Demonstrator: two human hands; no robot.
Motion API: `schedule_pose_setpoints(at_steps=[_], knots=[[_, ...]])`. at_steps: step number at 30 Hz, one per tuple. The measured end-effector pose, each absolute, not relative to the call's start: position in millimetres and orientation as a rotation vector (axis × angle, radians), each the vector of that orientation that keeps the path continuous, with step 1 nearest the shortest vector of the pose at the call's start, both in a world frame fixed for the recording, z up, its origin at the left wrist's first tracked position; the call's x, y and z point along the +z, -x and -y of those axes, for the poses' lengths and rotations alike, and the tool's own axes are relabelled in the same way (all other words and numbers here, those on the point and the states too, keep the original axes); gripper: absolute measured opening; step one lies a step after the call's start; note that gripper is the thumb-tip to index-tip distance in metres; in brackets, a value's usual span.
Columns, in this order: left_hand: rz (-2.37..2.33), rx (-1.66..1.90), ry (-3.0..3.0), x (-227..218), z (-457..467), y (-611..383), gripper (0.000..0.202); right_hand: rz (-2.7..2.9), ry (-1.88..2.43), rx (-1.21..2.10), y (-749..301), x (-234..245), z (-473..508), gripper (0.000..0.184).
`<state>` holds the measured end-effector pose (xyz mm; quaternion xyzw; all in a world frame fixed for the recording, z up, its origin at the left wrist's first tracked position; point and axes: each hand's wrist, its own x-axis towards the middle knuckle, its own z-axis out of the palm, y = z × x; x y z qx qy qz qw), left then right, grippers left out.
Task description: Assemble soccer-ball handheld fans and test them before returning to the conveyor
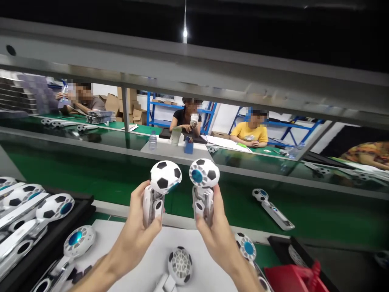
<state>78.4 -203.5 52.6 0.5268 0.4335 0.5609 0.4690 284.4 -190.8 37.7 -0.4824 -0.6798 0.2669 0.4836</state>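
Left grip [140, 231] is closed around the handle of one football-headed device [165, 178], and the right grip [215, 229] around that of a second device [204, 174]; both are held up side by side, heads uppermost, not touching. Between the forearms, a third device [180, 265] is laid on the white table [142, 269]. Beyond the right hand, a fourth device [272, 208] is left lying on the green surface [237, 202].

the bottom edge crops a football-headed device [180, 265] on the white mat [146, 269]. right of the mat, the right forearm [234, 263] partly hides a second device [246, 246]; left of it, a black tray [82, 215] is cropped. beyond it, a worker's [179, 118] white object [194, 120] is indistinct.
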Motion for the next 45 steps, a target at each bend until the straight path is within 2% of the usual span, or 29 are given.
schedule_pose_setpoints(at_steps=[5,8,12,17,22,26,34,40,45], knots=[[-0.801,1.185,-1.02,59,202,-79,0.075,1.322,0.85,1.288,-279,48,195,0.08],[-0.686,1.113,-0.919,63,206,-79,0.075,1.235,0.742,1.443,-277,55,198,0.084],[-0.565,1.073,-0.904,64,209,-76,0.083,1.292,0.708,1.465,-277,58,202,0.092],[-0.494,1.09,-1.005,59,208,-74,0.078,1.252,0.781,1.43,-276,61,207,0.094],[-0.486,1.062,-1.015,57,209,-77,0.068,1.193,0.812,1.416,-276,60,207,0.083],[-0.518,1.073,-0.988,59,209,-77,0.063,1.241,0.762,1.437,-276,57,205,0.081],[-0.55,1.08,-0.939,66,211,-77,0.062,1.228,0.721,1.442,-277,56,204,0.074],[-0.532,1.078,-0.894,68,215,-76,0.059,1.26,0.659,1.502,-279,59,205,0.076],[-0.518,1.085,-0.956,70,216,-75,0.061,1.239,0.637,1.427,-278,63,208,0.072]])
